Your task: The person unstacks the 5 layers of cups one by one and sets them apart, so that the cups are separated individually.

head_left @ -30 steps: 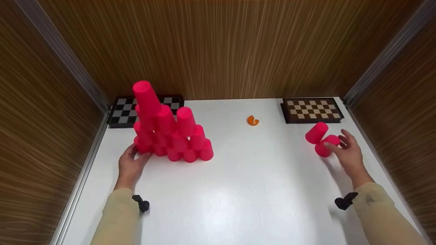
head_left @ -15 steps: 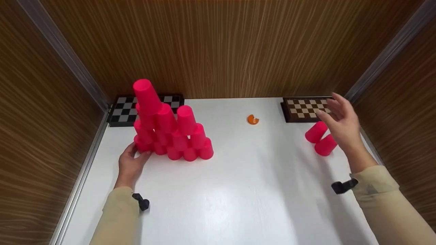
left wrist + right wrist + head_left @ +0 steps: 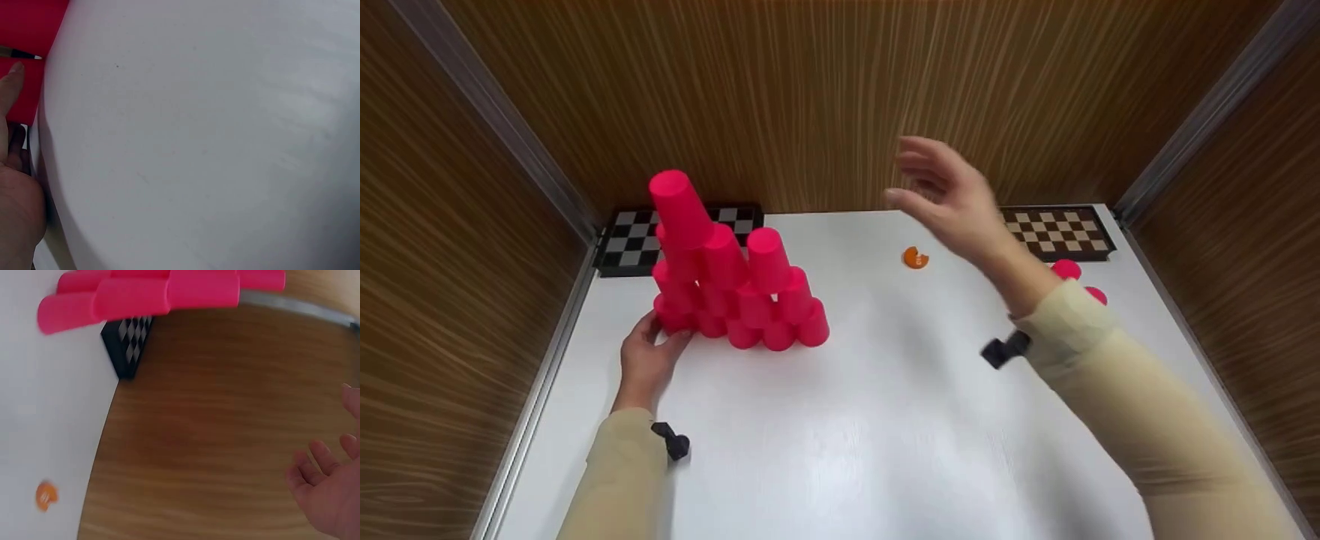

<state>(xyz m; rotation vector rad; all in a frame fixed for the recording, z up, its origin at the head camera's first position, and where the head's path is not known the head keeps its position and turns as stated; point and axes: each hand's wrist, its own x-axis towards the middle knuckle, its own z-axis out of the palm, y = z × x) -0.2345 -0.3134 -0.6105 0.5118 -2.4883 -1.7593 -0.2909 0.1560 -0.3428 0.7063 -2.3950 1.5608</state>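
A stack of pink cups stands upside down in tiers at the left of the white table, one cup topping its left side. My left hand holds the leftmost bottom cup between thumb and fingers; the left wrist view shows the thumb on this cup. Raised in the air over the back middle, my right hand has loosely bent fingers and holds nothing. Two more pink cups stand at the right, mostly hidden by the right sleeve.
Behind the stack lies a black-and-grey checkered board. A brown checkered board is at the back right, partly behind the right forearm. A small orange notched disc lies at the back middle. Wood-grain walls enclose the table's back and sides.
My right hand has left the two cups at the right, risen, and swung left to above the back middle, bringing nothing along. The left hand has stayed at its cup.
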